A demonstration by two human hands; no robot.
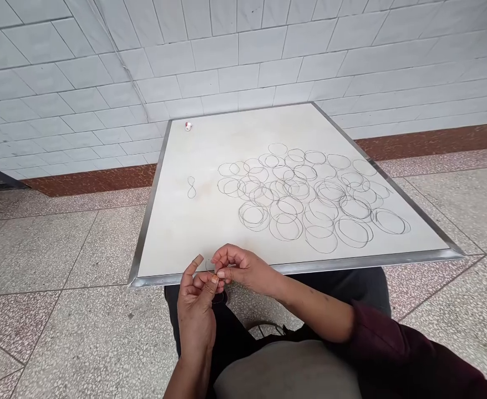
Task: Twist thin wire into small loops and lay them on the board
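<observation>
Just over the table's front edge, my left hand (199,296) pinches a thin wire loop (208,265) between thumb and fingers, its index finger raised. My right hand (238,266) meets it there, thumb and fingertips closed on the same wire. Part of the loop shows above the fingertips and some below; the rest is hidden by the fingers. Farther back on the left of the tabletop lies a small figure-eight wire (191,187). Many thin wire rings (287,197) overlap in a wide spread over the middle and right of the table.
The white table (177,244) has a metal rim and stands against a tiled wall (252,50). A small white-and-red object (188,127) sits at its far left corner. My legs are under the front edge, above a speckled stone floor (102,332).
</observation>
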